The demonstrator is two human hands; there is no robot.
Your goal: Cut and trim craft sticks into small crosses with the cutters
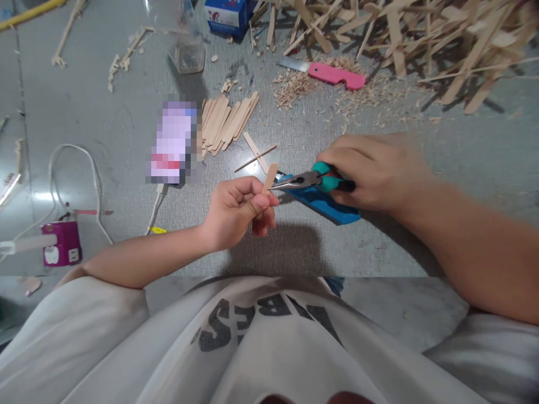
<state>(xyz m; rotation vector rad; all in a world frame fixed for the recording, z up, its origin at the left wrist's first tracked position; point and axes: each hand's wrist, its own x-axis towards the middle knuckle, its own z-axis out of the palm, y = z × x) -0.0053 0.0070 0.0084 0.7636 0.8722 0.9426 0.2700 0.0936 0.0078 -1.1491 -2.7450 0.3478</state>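
Between thumb and fingers, my left hand (240, 213) pinches a short wooden craft stick (270, 177) with a rounded upper end. My right hand (366, 171) is wrapped round the teal and black handles of a pair of needle-nose pliers (305, 179). The pliers' tips point left and meet the craft stick just above my left thumb; whether the jaws grip it I cannot tell. Under the pliers lies a blue tool (324, 202), partly covered. Just beyond my left hand, a thin dark stick (255, 159) crosses another craft stick (252, 147) on the table.
A row of craft sticks (227, 120) lies beside a phone (172, 143) on a white cable (155, 210). Farther back are a pink-handled knife (337, 76), wood shavings (290, 90), a large stick pile (400, 33), a blue box (226, 17) and a clear container (189, 56). A purple charger (61, 244) sits left.
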